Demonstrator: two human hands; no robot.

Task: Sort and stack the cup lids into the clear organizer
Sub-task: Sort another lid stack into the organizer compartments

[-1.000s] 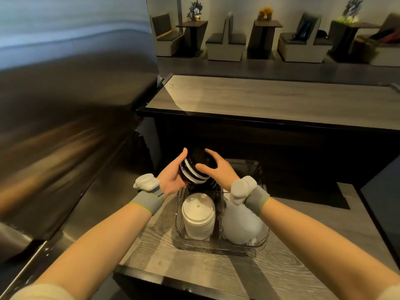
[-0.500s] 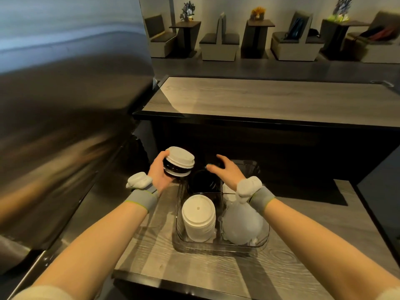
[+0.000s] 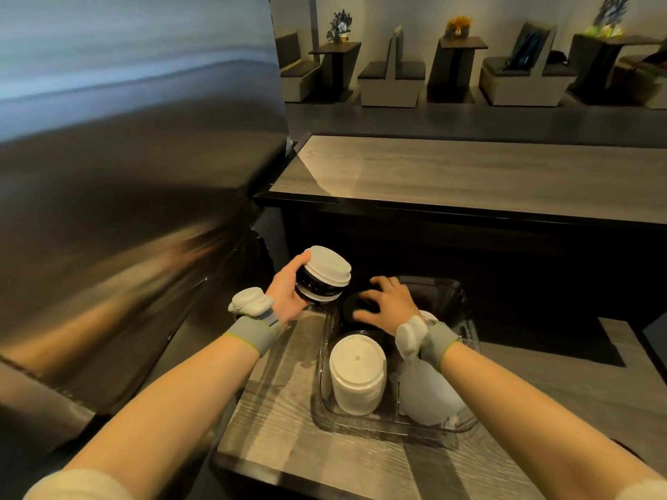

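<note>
Lids of mixed white and black sit gripped in our left hand beside the clear organizer, while our right hand, fingers spread, presses the black stack inside, probably to seat it.

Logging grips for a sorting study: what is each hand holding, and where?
Left hand grips the mixed black-and-white lid stack around its side. Right hand rests on black lids; hold unclear.

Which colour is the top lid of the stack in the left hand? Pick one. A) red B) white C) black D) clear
B: the left hand holds a mixed stack whose top lid is white, with black lids beneath it.
</note>
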